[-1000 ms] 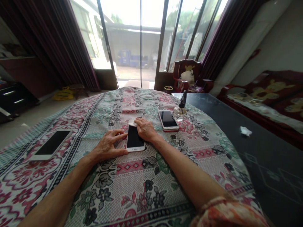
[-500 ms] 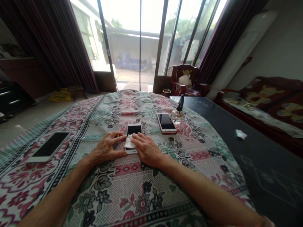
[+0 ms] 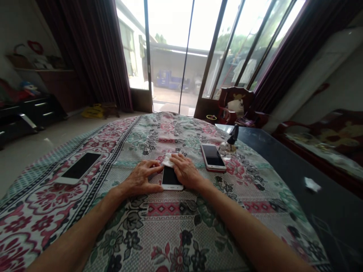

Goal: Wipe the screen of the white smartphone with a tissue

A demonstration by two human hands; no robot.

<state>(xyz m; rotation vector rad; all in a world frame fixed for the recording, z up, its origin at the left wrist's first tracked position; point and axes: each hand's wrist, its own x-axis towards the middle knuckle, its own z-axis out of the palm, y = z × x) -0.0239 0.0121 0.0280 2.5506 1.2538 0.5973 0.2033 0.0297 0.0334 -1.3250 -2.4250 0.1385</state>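
A white smartphone with a dark screen lies face up on the flowered tablecloth before me. My left hand steadies its left edge, thumb near the bottom corner and fingertips higher up. Under the fingers of my right hand is a folded white tissue, pressed on the upper end of the screen. That hand covers the phone's upper right side. To the right lies another white phone, with a red edge showing beneath it. Farther left rests a third white phone, screen up.
A clear bottle with a black top stands just behind the right-hand phone. A dark table adjoins on the right, with a crumpled white tissue on it. Beyond are a wooden chair and glass doors.
My right hand has slid the tissue up from the phone's lower half to its far end, baring the lower screen. The left hand stays at the phone's edge. The whole view has shifted.
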